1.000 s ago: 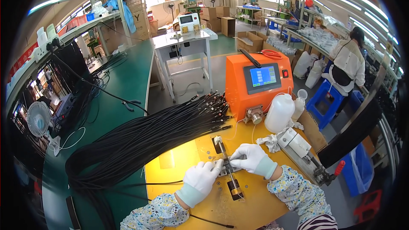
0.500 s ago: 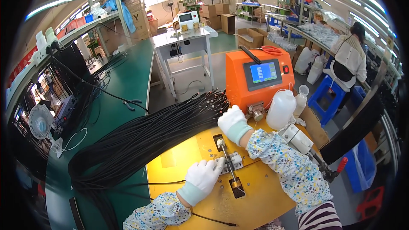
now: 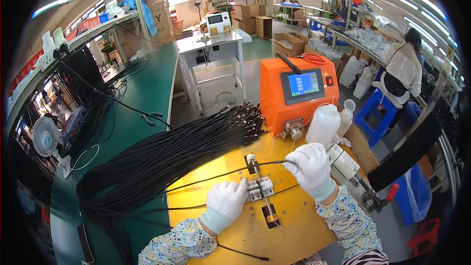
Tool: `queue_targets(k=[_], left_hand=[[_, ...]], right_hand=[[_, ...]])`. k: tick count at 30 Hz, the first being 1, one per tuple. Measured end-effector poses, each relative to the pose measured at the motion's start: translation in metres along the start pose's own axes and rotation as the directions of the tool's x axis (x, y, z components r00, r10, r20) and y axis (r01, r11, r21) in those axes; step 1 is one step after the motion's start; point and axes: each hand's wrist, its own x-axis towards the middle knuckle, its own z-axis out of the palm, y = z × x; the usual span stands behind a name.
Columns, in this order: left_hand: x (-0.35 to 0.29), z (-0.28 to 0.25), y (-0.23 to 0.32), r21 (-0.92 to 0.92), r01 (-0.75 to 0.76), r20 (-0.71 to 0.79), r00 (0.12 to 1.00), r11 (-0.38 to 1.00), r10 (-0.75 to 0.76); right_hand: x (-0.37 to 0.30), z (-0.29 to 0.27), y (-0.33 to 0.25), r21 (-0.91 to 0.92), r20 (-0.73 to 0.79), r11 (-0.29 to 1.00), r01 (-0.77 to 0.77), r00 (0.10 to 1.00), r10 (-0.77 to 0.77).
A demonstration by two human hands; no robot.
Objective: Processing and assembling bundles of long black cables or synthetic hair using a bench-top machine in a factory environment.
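Observation:
My right hand (image 3: 310, 168), in a white glove, pinches the end of a black cable (image 3: 230, 172) that runs left toward a big bundle of black cables (image 3: 162, 157). The cable end hangs just above a small metal jig (image 3: 260, 187) fixed to the yellow worktop (image 3: 294, 230). Beside the jig's white clamp block lies my gloved left hand (image 3: 226, 203), fingers touching it and resting on the worktop. Whether that hand grips anything is unclear.
An orange machine with a blue screen (image 3: 300, 91) stands behind the jig, with a white plastic bottle (image 3: 323, 125) next to it. A green bench (image 3: 142, 98) lies to the left with a small fan (image 3: 45, 136). A person in white (image 3: 403, 68) sits at the far right.
My right hand reached up to the cable bundle near the orange machine, then came back down to the right holding one cable over the jig. My left hand stayed by the clamp.

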Motion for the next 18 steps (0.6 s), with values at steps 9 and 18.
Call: queue_targets(k=[9, 18], left_hand=[[0.007, 0.002, -0.012, -0.235, 0.007, -0.08, 0.996, 0.972, -0.027], [0.016, -0.061, 0.002, -0.464, 0.113, 0.465, 0.875, 0.879, 0.133]], right_hand=[[-0.019, 0.026, 0.005, 0.435, 0.134, 0.749, -0.5, 0.859, 0.495], [-0.03, 0.043, -0.014, 0.488, 0.411, 0.809, -0.328, 0.904, 0.118]])
